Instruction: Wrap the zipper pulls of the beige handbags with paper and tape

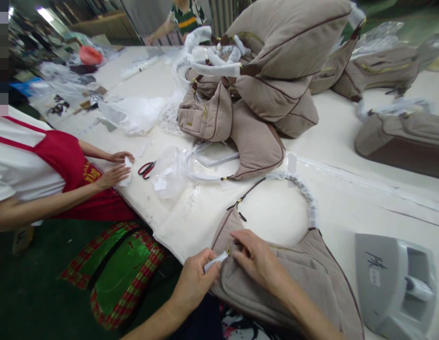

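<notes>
A taupe corduroy handbag (293, 264) with dark piping lies at the table's front edge, its strap (302, 191) wrapped in white material. My left hand (196, 278) is closed on a small white-wrapped strip (215, 261), which looks like a covered zipper pull, at the end of the bag's pocket zipper. Just right of it, my right hand (258, 259) rests on the bag with bent fingers, gripping the fabric beside the gold zipper end; the fingertips are partly hidden. A thin dark strap end with a clasp (237, 203) stands up at the bag's left corner.
Matching bags (276, 61) are piled ahead, with more at the right. A grey tape dispenser (392, 283) stands at my right. Red-handled snips (146, 170) lie beside clear plastic (170, 174). At left, a co-worker in a red apron (67, 156) handles white paper.
</notes>
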`<act>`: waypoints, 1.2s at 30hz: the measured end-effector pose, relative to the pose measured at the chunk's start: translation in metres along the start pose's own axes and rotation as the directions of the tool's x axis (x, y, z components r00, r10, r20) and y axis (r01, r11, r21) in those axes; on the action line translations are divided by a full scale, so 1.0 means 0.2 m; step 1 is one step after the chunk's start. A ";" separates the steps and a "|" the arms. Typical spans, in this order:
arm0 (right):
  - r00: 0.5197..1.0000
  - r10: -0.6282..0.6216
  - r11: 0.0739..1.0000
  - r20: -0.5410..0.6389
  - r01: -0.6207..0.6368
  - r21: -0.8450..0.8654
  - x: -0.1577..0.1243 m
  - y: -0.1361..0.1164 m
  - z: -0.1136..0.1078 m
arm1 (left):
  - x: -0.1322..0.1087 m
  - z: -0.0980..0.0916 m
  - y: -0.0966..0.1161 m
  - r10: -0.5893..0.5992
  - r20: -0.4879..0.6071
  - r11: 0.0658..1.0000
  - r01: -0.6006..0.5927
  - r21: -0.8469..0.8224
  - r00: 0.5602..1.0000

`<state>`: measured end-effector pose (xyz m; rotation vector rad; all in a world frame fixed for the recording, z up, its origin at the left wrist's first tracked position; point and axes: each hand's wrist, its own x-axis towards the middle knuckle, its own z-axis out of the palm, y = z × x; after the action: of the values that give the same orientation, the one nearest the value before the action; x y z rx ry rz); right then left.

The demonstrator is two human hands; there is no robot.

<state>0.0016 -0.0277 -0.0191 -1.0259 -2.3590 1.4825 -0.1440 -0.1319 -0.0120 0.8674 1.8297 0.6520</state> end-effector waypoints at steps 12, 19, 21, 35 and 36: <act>0.616 0.256 0.951 0.745 -0.299 -0.079 0.39 -0.09 -0.14 | -0.02 -0.01 -0.04 0.313 0.024 0.921 -0.310 0.238 0.949; 0.529 0.217 0.955 0.820 -0.290 -0.065 0.45 -0.08 -0.13 | 0.01 -0.05 0.04 0.060 0.044 0.994 -0.064 0.088 0.997; 0.555 0.188 0.961 0.810 -0.275 -0.035 0.44 -0.06 -0.14 | 0.02 -0.05 0.03 -0.088 0.106 0.988 0.101 -0.120 0.990; 0.687 -0.022 0.955 0.726 0.229 -0.188 0.48 -0.04 -0.08 | 0.06 -0.06 0.03 -0.028 0.120 0.999 0.034 -0.043 0.992; 0.699 -0.030 0.941 0.715 0.260 -0.214 0.49 -0.07 -0.07 | 0.06 -0.06 0.04 -0.007 0.113 1.000 0.008 -0.005 0.994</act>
<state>-0.0701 0.0407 -0.0203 -0.2748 -3.1802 1.6971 -0.1569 -0.1178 -0.0086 0.8763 1.7280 0.5905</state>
